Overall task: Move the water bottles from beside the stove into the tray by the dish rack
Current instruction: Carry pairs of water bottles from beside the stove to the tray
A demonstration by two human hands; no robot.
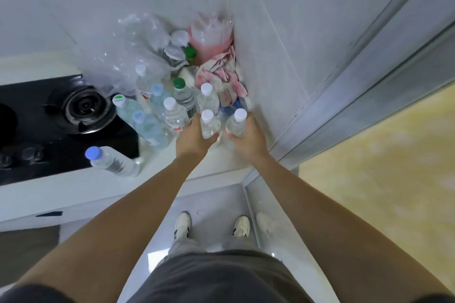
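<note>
Risk: both hands clamp white-capped clear plastic bottles (209,126) (236,125); lifting could topple packed neighbours left toward black stove (61,130).

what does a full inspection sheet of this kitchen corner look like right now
surface: pale countertop beside a black gas stove, in a tiled wall corner.
job's things: cluster of upright capped water bottles right of the burner; blue-capped bottle on the stove's front edge, leaning; no tray or dish rack in view.
clutter: crumpled clear plastic bags, pink-stained cloth, pink container, green-capped bottle.
grippers: left hand wrapped around a white-capped bottle; right hand around another.
cables: nothing seen.
surroundings: glossy floor, white shoes, yellow floor area at right.
</note>
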